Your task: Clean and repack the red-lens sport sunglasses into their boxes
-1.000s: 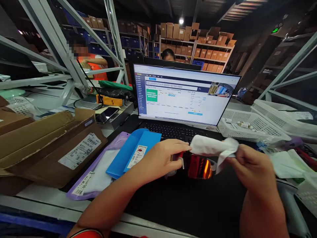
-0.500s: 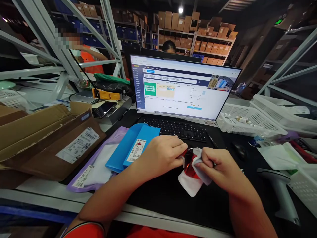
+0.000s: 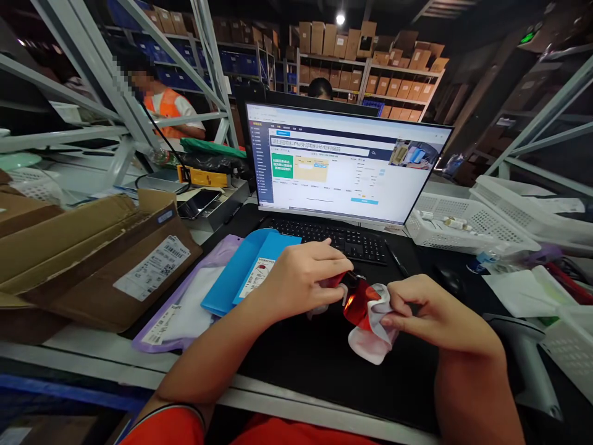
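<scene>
Visitor: What are your hands closing on?

Me: My left hand is gripping one end of the red-lensed glasses, with the fingers curled shut around the frame. My right hand is pinching the white cloth. Thumb and fingers are pressing together on it, and the cloth is wrapping the lens from five o'clock.

Visitor: And where are the glasses sitting?

Me: I'm holding them just above the black mat of the bench, straight in front of me. From them, the keyboard is lying at twelve o'clock, with the monitor glowing behind it. The blue sleeve is resting at nine o'clock on a purple bag. The cardboard box is lying farther out that way. The white basket is sitting at two o'clock and the grey scanner at four.

Visitor: How are they feeling to handle?

Me: I'm judging them light and stiff, but easy to mark. The lens is looking glossy, curved and see-through, probably slippery under bare skin. So I'm taking hold at the frame end and letting only the cloth meet the lens face. The cloth is hanging soft, limp and matte, folding wherever I'm pinching it.
</scene>
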`<action>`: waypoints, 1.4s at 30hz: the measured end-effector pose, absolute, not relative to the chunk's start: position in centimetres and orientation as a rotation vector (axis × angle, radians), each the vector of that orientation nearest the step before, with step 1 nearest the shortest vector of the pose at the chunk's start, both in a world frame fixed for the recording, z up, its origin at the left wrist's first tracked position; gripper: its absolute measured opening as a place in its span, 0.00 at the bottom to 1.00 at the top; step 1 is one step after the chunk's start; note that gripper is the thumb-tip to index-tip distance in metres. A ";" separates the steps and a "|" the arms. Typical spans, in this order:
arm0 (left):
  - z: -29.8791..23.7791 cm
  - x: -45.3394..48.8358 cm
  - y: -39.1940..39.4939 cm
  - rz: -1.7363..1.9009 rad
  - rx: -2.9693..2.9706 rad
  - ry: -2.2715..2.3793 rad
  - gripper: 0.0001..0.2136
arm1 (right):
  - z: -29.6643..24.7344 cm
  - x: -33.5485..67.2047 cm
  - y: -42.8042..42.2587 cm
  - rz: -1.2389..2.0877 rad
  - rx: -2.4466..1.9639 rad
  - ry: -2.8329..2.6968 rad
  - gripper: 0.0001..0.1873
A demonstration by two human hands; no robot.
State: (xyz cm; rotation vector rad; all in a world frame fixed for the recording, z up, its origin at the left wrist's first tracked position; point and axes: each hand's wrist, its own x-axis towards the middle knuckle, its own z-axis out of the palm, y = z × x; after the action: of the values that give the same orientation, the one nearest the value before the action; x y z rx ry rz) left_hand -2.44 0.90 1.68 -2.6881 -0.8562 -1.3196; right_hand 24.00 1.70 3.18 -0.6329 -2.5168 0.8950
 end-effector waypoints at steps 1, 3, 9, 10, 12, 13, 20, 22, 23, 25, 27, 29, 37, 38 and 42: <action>1.6 -2.3 0.9 -1.316 -2.676 -0.854 0.07 | 3.2 24.0 1.6 0.906 -0.640 -2.500 0.23; 1.4 -1.8 0.8 -1.277 -2.646 -0.836 0.05 | 2.8 23.1 1.2 0.870 -0.700 -2.435 0.24; 0.7 -0.9 1.3 -1.136 -2.578 -0.721 0.04 | 1.3 19.2 0.4 0.556 -0.968 -2.218 0.24; 0.7 -1.0 1.4 -1.155 -2.576 -0.753 0.04 | 1.4 19.3 0.7 0.591 -0.993 -2.166 0.22; 0.9 -1.6 1.6 -1.246 -2.577 -0.821 0.06 | 1.7 20.3 1.5 0.779 -0.998 -1.984 0.17; 1.1 -2.0 1.7 -1.304 -2.582 -0.839 0.08 | 1.9 21.1 1.9 0.891 -0.977 -1.861 0.15; 1.8 -3.5 1.8 -1.430 -2.764 -0.738 0.14 | 3.4 26.8 4.0 1.217 -0.997 -1.378 0.18; 1.8 -3.3 1.8 -1.396 -2.803 -0.735 0.13 | 3.2 27.2 4.3 1.281 -1.052 -1.420 0.17; 1.8 -3.2 1.8 -1.381 -2.817 -0.736 0.13 | 3.1 27.2 4.4 1.290 -1.066 -1.466 0.17; 1.8 -3.1 1.9 -1.364 -2.833 -0.721 0.12 | 2.7 26.9 4.8 1.225 -1.064 -1.576 0.20; 1.8 -3.1 1.8 -1.352 -2.845 -0.684 0.11 | 2.3 26.5 5.1 1.099 -1.073 -1.691 0.29; 1.8 -3.2 1.8 -1.332 -2.855 -0.663 0.11 | 1.9 26.2 5.5 0.993 -1.135 -1.806 0.30; 1.8 -3.3 1.7 -1.221 -2.863 -0.722 0.10 | 0.9 25.7 6.3 0.361 -1.406 -1.854 0.12; 1.8 -3.3 1.7 -1.215 -2.860 -0.724 0.10 | 1.0 25.6 6.2 0.261 -1.385 -1.885 0.13; 1.9 -3.2 1.6 -1.225 -2.848 -0.705 0.10 | 1.3 25.5 5.5 -0.250 -1.323 -1.870 0.14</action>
State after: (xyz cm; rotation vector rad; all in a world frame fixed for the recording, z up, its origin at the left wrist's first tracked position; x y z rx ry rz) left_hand -3.21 1.63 1.88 -2.8476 -0.7052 -1.2253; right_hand 25.52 5.52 1.33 -1.3226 -1.8701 -0.2498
